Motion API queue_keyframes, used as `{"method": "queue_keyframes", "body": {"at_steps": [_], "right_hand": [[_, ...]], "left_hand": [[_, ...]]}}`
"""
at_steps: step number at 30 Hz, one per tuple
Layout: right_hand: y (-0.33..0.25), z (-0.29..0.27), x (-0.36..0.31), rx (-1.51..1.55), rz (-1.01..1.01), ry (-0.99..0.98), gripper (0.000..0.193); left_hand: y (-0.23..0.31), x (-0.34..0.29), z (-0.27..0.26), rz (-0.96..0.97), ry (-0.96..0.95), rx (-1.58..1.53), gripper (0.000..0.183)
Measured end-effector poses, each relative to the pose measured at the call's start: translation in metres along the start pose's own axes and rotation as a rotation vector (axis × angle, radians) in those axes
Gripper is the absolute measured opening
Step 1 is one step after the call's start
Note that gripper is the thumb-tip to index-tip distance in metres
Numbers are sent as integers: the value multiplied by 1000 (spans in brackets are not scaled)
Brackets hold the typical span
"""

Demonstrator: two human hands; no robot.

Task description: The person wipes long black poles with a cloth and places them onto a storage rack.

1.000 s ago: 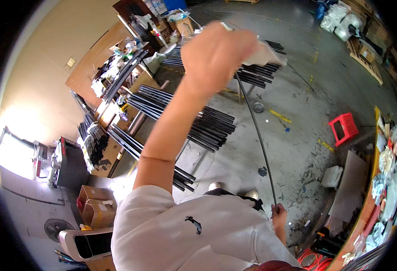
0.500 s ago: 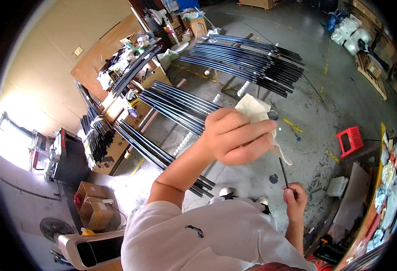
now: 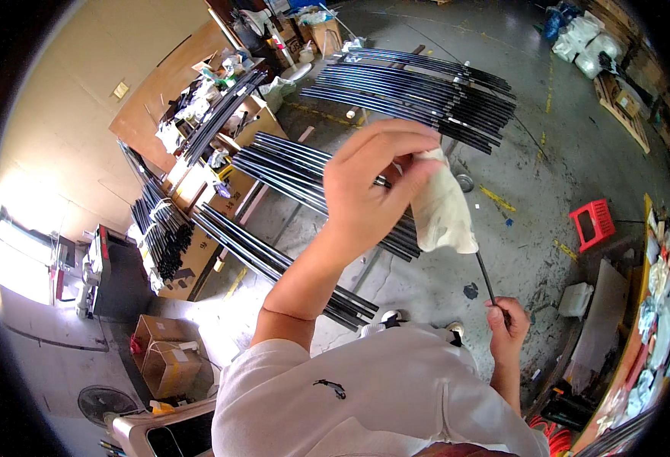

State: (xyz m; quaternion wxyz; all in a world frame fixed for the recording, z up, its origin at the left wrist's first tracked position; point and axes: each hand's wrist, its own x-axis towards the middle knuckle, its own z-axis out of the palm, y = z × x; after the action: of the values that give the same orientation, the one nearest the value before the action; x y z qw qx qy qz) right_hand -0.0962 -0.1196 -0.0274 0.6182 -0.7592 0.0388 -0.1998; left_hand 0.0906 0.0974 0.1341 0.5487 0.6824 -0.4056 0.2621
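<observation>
Raised in front of me, my left hand point(image 3: 377, 186) is closed, with thumb and fingers pinching the top of an off-white cloth point(image 3: 443, 206). The cloth hangs down from the fingertips. Lower on the right, my right hand point(image 3: 508, 320) grips the bottom end of a thin black rod point(image 3: 486, 278). The rod slants up to the cloth's lower edge, and its upper part is hidden there; I cannot tell whether the cloth is wrapped round it or only in front. Behind the left hand lie black tubes point(image 3: 282, 179) in a row.
More black tubes point(image 3: 411, 91) lie on a rack farther off, and a tied bundle point(image 3: 160, 236) leans at the left. A red stool point(image 3: 591, 225) stands on the floor at the right. Near it are a bin of plastic scraps point(image 3: 655, 305) and a white container point(image 3: 575, 299). Cardboard boxes point(image 3: 169, 365) sit lower left.
My left hand has turned upright and moved slightly up and left; the cloth, bunched in the fist before, now hangs long below the fingertips. My right hand has shifted slightly right with the rod.
</observation>
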Motion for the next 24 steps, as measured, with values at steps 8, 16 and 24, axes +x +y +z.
{"method": "queue_keyframes", "body": {"at_steps": [8, 16, 24], "right_hand": [[2, 6, -8, -11, -24, -7, 14], [-5, 8, -13, -41, 20, 59, 15], [-22, 37, 3, 178, 41, -35, 48]], "left_hand": [[-15, 20, -22, -456, 114, -212, 11], [-40, -20, 6, -448, 127, -819, 40], [-1, -61, 50, -562, 30, -1194, 35]]}}
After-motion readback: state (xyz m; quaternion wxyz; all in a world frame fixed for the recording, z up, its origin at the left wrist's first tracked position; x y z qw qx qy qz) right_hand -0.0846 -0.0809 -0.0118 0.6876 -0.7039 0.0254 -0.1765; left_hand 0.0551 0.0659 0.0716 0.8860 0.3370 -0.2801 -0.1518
